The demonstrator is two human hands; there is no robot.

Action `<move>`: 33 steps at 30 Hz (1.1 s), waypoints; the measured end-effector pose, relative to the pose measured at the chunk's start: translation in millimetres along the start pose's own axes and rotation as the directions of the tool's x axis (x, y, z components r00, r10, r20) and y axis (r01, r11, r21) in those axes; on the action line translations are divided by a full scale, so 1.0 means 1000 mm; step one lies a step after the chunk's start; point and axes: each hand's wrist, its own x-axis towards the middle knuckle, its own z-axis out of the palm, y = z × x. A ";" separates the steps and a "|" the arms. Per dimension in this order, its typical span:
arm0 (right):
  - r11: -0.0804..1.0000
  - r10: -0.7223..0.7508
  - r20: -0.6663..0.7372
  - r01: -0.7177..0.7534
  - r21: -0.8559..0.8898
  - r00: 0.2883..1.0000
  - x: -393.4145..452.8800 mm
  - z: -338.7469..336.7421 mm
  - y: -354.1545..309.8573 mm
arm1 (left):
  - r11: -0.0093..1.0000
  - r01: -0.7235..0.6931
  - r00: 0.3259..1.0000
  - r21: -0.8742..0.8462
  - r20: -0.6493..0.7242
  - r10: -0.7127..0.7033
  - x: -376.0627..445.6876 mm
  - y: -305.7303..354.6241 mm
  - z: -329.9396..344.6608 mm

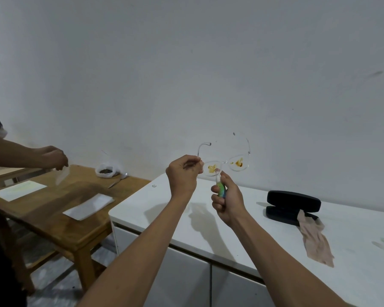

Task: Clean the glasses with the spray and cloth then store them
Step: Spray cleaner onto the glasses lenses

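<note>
Clear-framed glasses (227, 162) hang in the air above the white cabinet, both lenses smeared with yellow-brown stains, temples unfolded and pointing away. My left hand (183, 173) pinches the frame at its left corner. My right hand (226, 201) grips a small green-and-blue spray bottle (221, 189) upright, its white nozzle just below the left lens. A black glasses case (292, 206) lies open on the cabinet to the right. A beige cloth (315, 238) trails out of the case toward the front edge.
The white cabinet top (155, 209) has faint marks at the far right. A wooden table (60, 209) with white papers, a knife and a bag of dark bits stands to the left. Another person's hands (53, 157) hold a paper there.
</note>
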 end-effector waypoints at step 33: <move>0.580 -0.776 -0.497 0.131 -0.804 0.387 -0.115 -0.257 -0.161 | 0.999 0.036 0.994 0.019 0.106 -0.038 -0.048 -0.033 0.111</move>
